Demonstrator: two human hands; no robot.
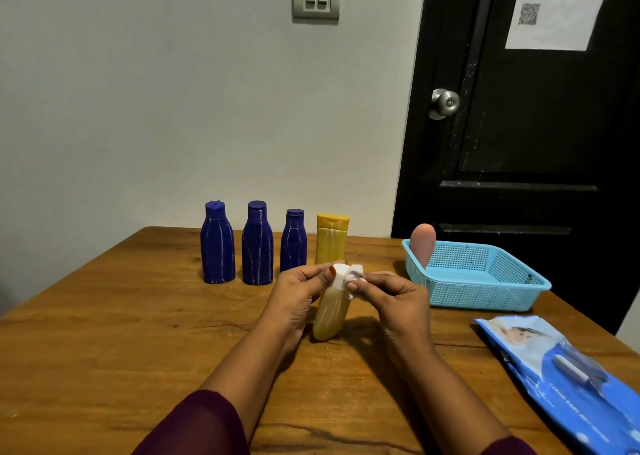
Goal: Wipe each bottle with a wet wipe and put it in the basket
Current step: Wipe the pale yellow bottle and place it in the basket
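My left hand point(298, 293) grips a pale yellow bottle point(330, 312) with a white cap, standing on the wooden table point(121, 333). My right hand point(391, 295) presses a white wet wipe point(353, 278) against the cap. Behind them stand three dark blue bottles point(217, 243) point(257, 245) point(293, 241) and one yellow bottle point(331, 239) in a row. A pink bottle point(422, 245) leans in the far left corner of the light blue basket point(485, 291) at the right.
A blue pack of wet wipes point(561, 371) lies at the table's right front edge. A black door point(519, 125) with a metal knob stands behind the basket. A grey wall with a light switch rises behind the table.
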